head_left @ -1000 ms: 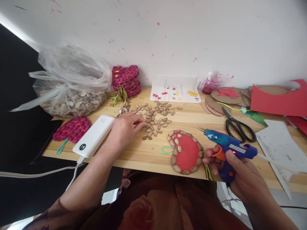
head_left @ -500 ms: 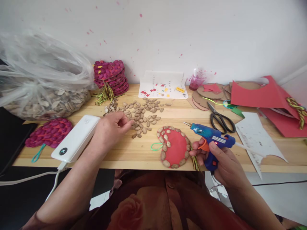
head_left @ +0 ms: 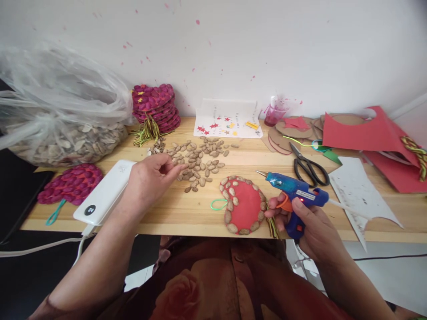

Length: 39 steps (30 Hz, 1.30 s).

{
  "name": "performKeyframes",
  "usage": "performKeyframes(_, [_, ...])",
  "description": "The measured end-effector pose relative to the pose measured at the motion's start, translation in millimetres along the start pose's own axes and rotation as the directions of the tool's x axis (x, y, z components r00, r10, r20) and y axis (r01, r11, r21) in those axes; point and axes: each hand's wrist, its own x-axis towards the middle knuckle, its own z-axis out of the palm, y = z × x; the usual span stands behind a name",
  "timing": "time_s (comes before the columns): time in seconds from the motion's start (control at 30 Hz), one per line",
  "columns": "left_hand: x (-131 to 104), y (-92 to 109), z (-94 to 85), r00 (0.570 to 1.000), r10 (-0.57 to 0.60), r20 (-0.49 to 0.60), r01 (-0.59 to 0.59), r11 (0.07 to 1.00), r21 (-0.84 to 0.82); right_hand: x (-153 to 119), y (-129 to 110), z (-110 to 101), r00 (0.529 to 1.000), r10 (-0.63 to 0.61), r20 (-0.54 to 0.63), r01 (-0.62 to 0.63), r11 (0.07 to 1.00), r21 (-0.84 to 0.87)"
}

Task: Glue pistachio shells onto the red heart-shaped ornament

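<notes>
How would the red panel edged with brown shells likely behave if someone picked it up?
The red panel would probably lift fairly stiff and light, as it looks flat and thin. Its tassel would likely flop, being made of loose strands. The raised brown shells could make its rim bumpy to grip.

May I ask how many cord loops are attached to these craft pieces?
2: a light-green loop on the left edge of the red piece, and a teal loop on the purple piece beside the power bank. Others may be hidden in the purple stack.
</notes>
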Motion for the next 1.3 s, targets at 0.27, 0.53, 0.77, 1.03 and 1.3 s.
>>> performKeyframes(0.27, [1.1, -4.3, 3.5, 0.995, 0.094, 0.029, -0.091, 0.992, -0.089, 0.1, -0.4, -0.6, 1.0, 0.02, -0.014, -0.02, 1.0, -0.002])
performKeyframes(0.53, [3.6, 4.8, 3.8, 0.988, 0.139, 0.073, -0.139, 0.99, -0.002, 1.7, 1.9, -5.3, 0.996, 0.06, -0.068, -0.06, 0.998, 0.0])
performKeyframes(0.77, [4.9, 16.1, 20.6, 0.961, 0.263, 0.083, -0.261, 0.965, -0.036, 2.5, 2.5, -8.9, 0.997, 0.067, -0.044, -0.067, 0.998, 0.005])
performKeyframes(1.03, [16.6, 40.8, 30.5, 0.954, 0.172, 0.245, -0.197, 0.977, 0.08, 2.8, 2.6, -9.6, 0.998, 0.063, -0.03, -0.062, 0.998, 0.01])
performKeyframes(1.3, [19.2, 47.4, 36.2, 0.926, 0.217, 0.308, -0.244, 0.968, 0.051, 1.7, 2.0, -9.5, 0.996, 0.083, -0.018, -0.083, 0.996, 0.033])
